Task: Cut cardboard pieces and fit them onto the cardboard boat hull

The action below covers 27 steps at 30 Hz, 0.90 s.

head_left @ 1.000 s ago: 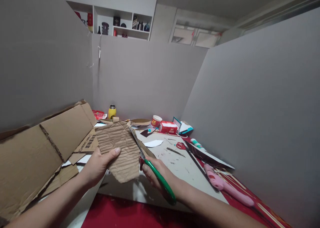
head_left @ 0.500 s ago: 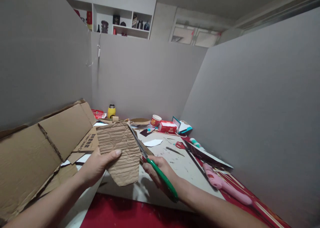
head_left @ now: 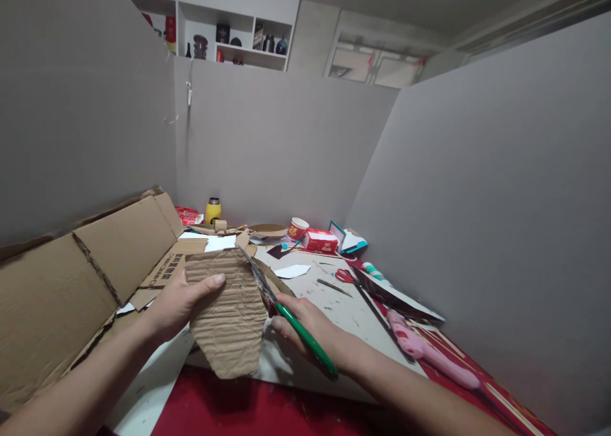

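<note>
My left hand (head_left: 184,299) grips a piece of corrugated cardboard (head_left: 229,315) by its left side, thumb on the ridged face and fingers hidden behind. The piece is held upright above the table and narrows toward its lower end. In my right hand (head_left: 310,331) are green-handled scissors (head_left: 305,340), their blades lying along the right edge of the cardboard and pointing up and left. Beyond the blades a curved brown strip (head_left: 277,277) shows, partly hidden by them; whether it is still joined to the piece I cannot tell.
A large folded cardboard box (head_left: 52,289) fills the left side. Right of the white board (head_left: 344,334) lie red-handled scissors (head_left: 344,275) and a pink glue gun (head_left: 429,356). At the back stand a yellow bottle (head_left: 213,212), a paper cup (head_left: 298,228) and a red tissue box (head_left: 321,240). Grey partitions enclose the table.
The cardboard piece has shifted down and a little left, its top edge lower now. The scissor blades have moved slightly along its right edge, and more of the brown strip behind them shows.
</note>
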Available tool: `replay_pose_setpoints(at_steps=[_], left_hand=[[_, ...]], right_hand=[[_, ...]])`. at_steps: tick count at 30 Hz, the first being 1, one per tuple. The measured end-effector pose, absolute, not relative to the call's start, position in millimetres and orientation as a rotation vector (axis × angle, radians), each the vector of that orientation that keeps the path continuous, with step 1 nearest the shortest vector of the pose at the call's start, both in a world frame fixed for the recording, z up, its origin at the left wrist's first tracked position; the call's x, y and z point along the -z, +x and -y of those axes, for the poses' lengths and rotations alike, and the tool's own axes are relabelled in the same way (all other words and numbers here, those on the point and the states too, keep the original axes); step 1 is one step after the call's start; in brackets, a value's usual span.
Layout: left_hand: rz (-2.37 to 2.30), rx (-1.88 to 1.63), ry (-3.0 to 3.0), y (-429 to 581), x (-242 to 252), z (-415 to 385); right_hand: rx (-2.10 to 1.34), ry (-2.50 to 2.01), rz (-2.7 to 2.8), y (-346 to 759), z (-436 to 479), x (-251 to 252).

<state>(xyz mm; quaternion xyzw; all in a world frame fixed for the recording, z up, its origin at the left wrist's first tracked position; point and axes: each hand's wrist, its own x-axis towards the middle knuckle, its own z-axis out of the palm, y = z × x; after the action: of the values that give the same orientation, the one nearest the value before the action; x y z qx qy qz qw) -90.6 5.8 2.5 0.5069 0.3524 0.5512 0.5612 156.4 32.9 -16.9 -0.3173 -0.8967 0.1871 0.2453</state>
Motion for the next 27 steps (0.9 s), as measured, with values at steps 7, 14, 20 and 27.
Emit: replay_pose_setpoints(at_steps=[7,14,20,27], left_hand=[[-0.818,-1.249,1.187,-90,0,-6],[-0.800,-1.292,1.166,-91,-3,-6],[-0.784,-1.254,1.190,-91,-2,-7],[-0.810,-1.221,1.147,-90,-3,-6]], right_hand=[[-0.495,-0.932,2.557,159,-31,5],[-0.537,-0.882,2.533,159,-29,4],[-0.556,-0.896,2.563,158,-26,0],[-0.583,-0.929,2.491,158,-26,7]])
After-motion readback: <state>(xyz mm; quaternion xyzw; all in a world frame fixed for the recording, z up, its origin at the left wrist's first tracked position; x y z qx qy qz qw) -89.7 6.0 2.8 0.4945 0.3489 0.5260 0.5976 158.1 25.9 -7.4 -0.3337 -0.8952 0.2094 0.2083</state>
